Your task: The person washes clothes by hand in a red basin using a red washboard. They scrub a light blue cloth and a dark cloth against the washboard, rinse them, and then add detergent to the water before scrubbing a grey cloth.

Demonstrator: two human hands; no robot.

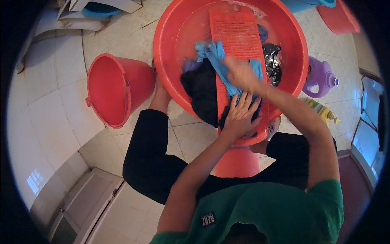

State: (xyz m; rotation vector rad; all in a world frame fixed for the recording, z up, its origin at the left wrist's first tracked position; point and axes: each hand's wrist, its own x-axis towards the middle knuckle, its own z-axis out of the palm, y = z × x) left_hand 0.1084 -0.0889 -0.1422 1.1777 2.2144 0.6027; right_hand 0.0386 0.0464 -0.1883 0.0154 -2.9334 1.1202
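A red plastic washboard (pixel 240 33) leans in a large red basin (pixel 166 55) that holds water. Light blue wet cloth (pixel 218 61) lies across the board's ridges. My left hand (pixel 240 116), fingers spread, presses flat on the lower end of the cloth near the board's near end. Just beyond it, my right hand (pixel 239 71) is blurred and lies on the blue cloth, fingers curled; whether it grips the cloth is not clear. Black cloth (pixel 201 91) hangs over the basin's near rim, left of the board. More dark cloth (pixel 272 61) lies in the water at the right.
A red bucket (pixel 106 91) stands left of the basin. On the right are a purple plastic bottle (pixel 320 77) and a yellow bottle (pixel 324 113). A red stool (pixel 237 161) is between my legs. A blue basin (pixel 304 4) and another red container (pixel 338 16) stand beyond.
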